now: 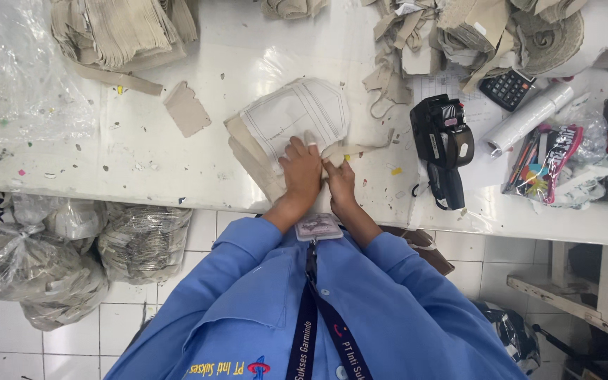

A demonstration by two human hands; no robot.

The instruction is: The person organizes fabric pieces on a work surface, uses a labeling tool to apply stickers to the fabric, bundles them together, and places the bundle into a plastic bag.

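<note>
1. The left hand (301,173) is lying flat, with fingers spread a little, on the near edge of the white paper pattern (300,112); the pattern is stretching away from the hand toward 12 o'clock.
2. The right hand (340,180) is sitting just beside the left hand, touching it; its fingers are curled and seem to be pinching the edge of the tan cloth pieces (251,153); I cannot tell just how tight.
3. The pattern is lying on top of the cloth pieces, near the front edge of the white table (177,141); its pointed end is aiming toward 1 o'clock; its long side is running from 7 to 1 o'clock.
4. The left hand is the nearer one to the pattern; the right hand is at the pattern's 5 o'clock corner.
5. A black label gun (445,144) is resting at 3 o'clock from the hands, near but apart.
6. A clear bag of pens (554,165) is lying farther out at 3 o'clock; it is holding pens and small packets; a black calculator (507,88) is sitting at 2 o'clock.
7. Clear bags (43,253) are sitting on the floor at 9 o'clock, below the table; they are stuffed with folded cloth.
8. A cloth stack (124,32) is piling up at 11 o'clock, well apart.
</note>
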